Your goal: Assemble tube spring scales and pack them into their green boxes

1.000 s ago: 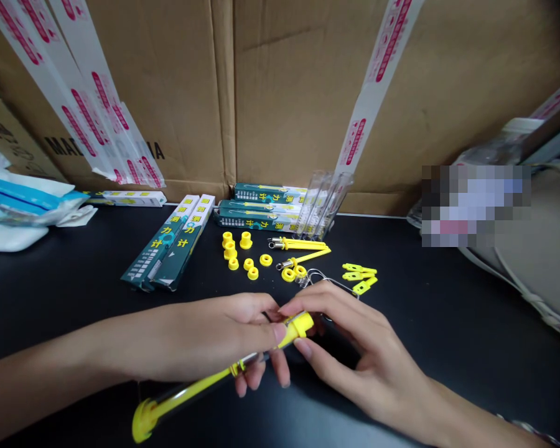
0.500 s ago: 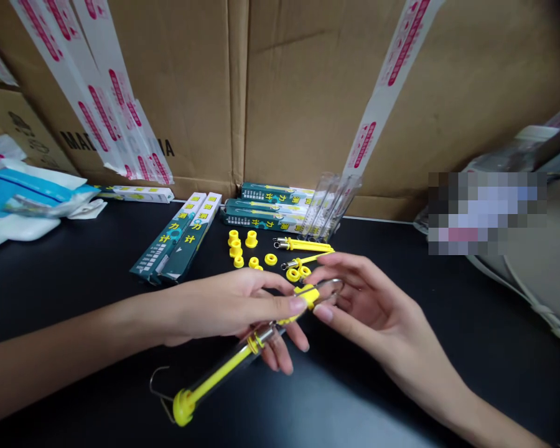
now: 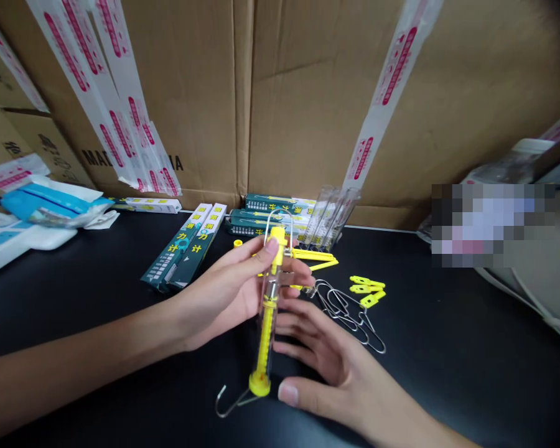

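Observation:
My left hand (image 3: 236,283) grips the top of a clear tube spring scale (image 3: 265,336) with a yellow scale strip inside. A wire loop stands above its yellow cap, and a metal hook hangs from the yellow bottom end. My right hand (image 3: 329,367) is beside the tube's lower part, fingers spread and thumb apart, holding nothing. Behind the hands lie yellow strips (image 3: 315,255), partly hidden. Several wire hooks (image 3: 345,308) lie to the right, with yellow clips (image 3: 368,289) beyond them.
Green and white boxes (image 3: 184,246) lie at the left, more boxes (image 3: 270,218) behind. Clear tubes (image 3: 331,218) lean near the cardboard (image 3: 308,112). Blue packaging (image 3: 56,202) is far left. A plastic bottle (image 3: 508,165) and a grey bag (image 3: 541,267) are on the right.
The scale has swung from slanted to nearly upright, loop end up. My right hand has left the top and moved down beside the tube. Wire hooks and yellow clips have come into view.

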